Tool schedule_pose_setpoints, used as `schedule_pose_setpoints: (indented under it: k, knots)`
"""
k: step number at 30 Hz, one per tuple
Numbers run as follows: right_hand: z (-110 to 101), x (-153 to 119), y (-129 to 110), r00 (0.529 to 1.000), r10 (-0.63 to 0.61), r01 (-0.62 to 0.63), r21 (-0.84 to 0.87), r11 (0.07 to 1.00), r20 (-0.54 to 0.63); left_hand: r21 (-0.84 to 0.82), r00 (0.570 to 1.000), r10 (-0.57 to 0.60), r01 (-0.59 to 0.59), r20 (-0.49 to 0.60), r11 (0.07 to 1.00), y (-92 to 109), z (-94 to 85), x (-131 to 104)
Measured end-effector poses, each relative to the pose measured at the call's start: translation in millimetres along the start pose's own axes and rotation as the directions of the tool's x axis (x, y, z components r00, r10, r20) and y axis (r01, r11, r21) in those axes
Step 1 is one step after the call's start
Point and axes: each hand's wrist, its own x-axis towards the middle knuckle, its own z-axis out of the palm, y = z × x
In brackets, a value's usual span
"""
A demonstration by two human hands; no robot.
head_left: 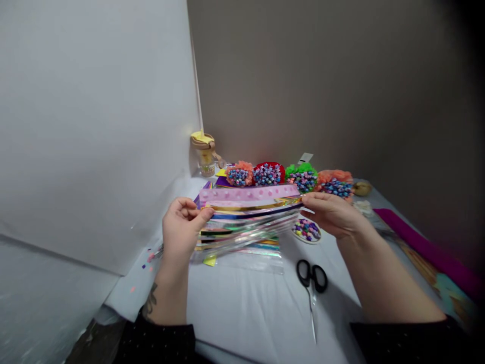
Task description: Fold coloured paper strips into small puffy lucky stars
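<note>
Both of my hands stretch a clear packet of shiny paper strips (250, 216) between them above the table. My left hand (181, 225) pinches its left end between thumb and fingers. The right end is pinched by my right hand (333, 213). Gold, blue and silvery strips show through the plastic, with a pink dotted band (250, 193) along the top. Beneath it lies another clear sleeve with coloured strips (261, 258), partly covered. Scissors with black handles (312, 277) rest on the cloth below my right hand, and a small dish of colourful folded stars (307, 230) is near that hand.
Several ruffled holders filled with small stars (267, 174) line the back. A jar with a yellow top (204, 151) stands in the back left corner. White board (94, 126) rises along the left. Magenta material (424, 247) lies at right; confetti (149, 257) is scattered left.
</note>
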Motion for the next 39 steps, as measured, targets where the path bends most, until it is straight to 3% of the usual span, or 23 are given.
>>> schedule_pose_setpoints:
  k: [3,8,14,17,20,22,24,26,28,31,34,39]
  knots:
    - [6.0,-5.6,-4.6,0.995,-0.074,0.073,-0.022,0.997,-0.068,0.037,0.999,-0.008,0.009,-0.034,0.999,-1.6,-2.5,5.8]
    - [11.5,-15.8,-13.2,0.978,-0.181,0.178,-0.036,0.983,-0.100,-0.035,0.996,-0.091,0.092,0.026,0.995,-13.7,-7.2,15.7]
    - [11.6,-11.8,-9.1,0.994,-0.088,0.090,0.032,0.995,-0.067,-0.159,0.973,-0.230,0.232,0.030,0.960,-13.7,-5.5,20.9]
    - [10.8,-9.6,-7.0,0.999,-0.041,0.041,0.079,0.996,0.004,-0.203,0.953,-0.288,0.301,0.089,0.932,-7.1,-5.4,22.0]
    - [10.2,-16.1,-12.2,0.993,-0.086,0.083,0.039,0.996,0.079,-0.211,0.942,-0.306,0.330,0.139,0.920,-3.8,-7.8,23.3]
    - [11.0,-25.8,-19.2,0.977,-0.207,0.210,-0.081,0.974,0.043,-0.219,0.961,-0.258,0.275,0.101,0.936,-4.3,-9.1,24.1]
    - [14.1,-38.9,-27.3,0.931,-0.364,0.355,-0.231,0.906,0.006,-0.213,0.987,-0.160,0.163,0.031,0.963,-5.9,-9.2,24.6]
    - [20.0,-54.8,-34.9,0.856,-0.516,0.487,-0.384,0.784,0.032,-0.197,0.998,-0.047,0.039,-0.036,0.980,-7.4,-8.3,25.2]
    - [28.8,-72.4,-40.6,0.750,-0.651,0.605,-0.521,0.602,0.119,-0.215,0.997,0.035,-0.050,-0.072,0.975,-8.4,-7.0,26.2]
    - [45.7,-96.8,-42.8,0.629,-0.747,0.691,-0.593,0.413,0.213,-0.313,0.989,0.102,-0.131,-0.107,0.941,-10.2,-5.7,28.2]
    - [61.0,-109.7,-37.1,0.618,-0.755,0.690,-0.610,0.389,0.217,-0.351,0.979,0.157,-0.192,-0.126,0.916,-15.2,-5.0,30.5]
    - [68.5,-100.9,-25.9,0.661,-0.746,0.637,-0.587,0.500,0.082,-0.333,0.977,0.154,-0.195,-0.147,0.922,-27.0,-3.0,37.0]
